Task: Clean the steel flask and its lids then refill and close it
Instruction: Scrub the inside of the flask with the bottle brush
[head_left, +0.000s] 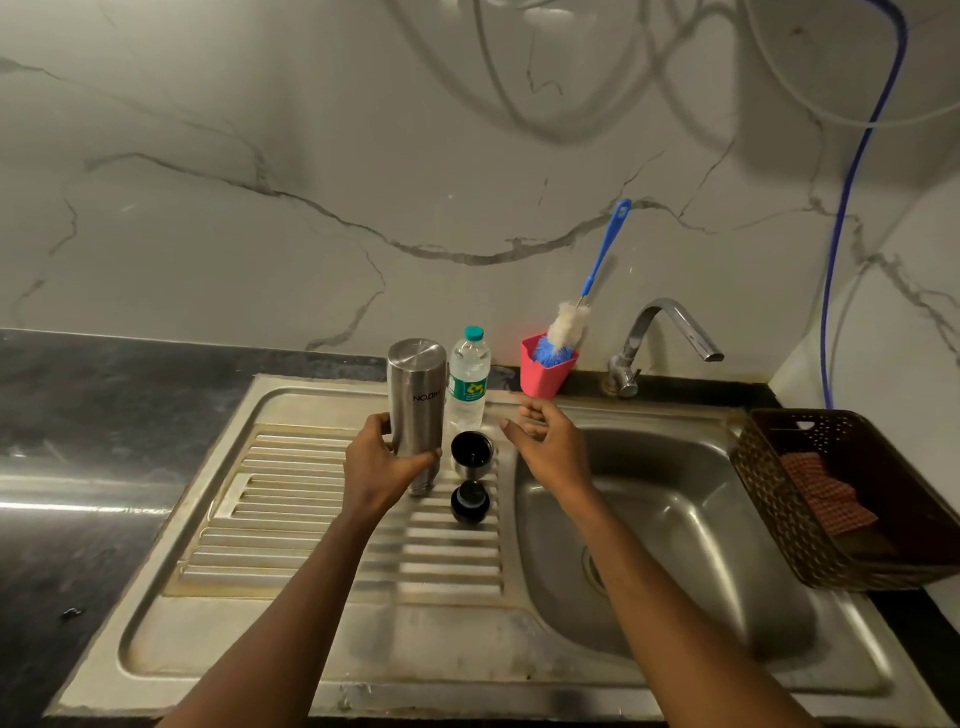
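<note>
Wall (260, 156), pale marble with grey veins, fills the upper half of the view. Counter (78, 441), dark stone, runs along the 9 o'clock side. Sink unit (311, 649), steel, with a ribbed draining board at centre and a basin (675, 519) at 4 o'clock of the board. Basket (769, 493), brown perforated plastic, sits at 3 o'clock of the basin and holds a red checked cloth (826, 493). Hose (852, 182), blue, hangs down the wall at 2 o'clock. Tap (670, 322), chrome, stands at 12 o'clock of the basin, spout turned toward 3 o'clock. Brush (602, 249), blue handle with white and blue bristles, stands head down in a pink cup (540, 376) just at 9 o'clock of the tap. Flask (418, 384), steel, stands upside down on the far part of the draining board, flat base up, lettering inverted. Left hand (376, 462) grasps the flask's lower body, thumb on its near side and the fingers wrapped behind. Right hand (545, 441) hangs released above the sink's rim at 3 o'clock of the flask, fingers loosely bent, holding nothing. Water bottle (469, 379), clear plastic with a teal cap, stands touching the flask at its 3 o'clock. Lid one (471, 451), steel outside and black inside, rests open side up at 4 o'clock of the flask. Lid two (469, 501), black, lies just at 6 o'clock of lid one.
</note>
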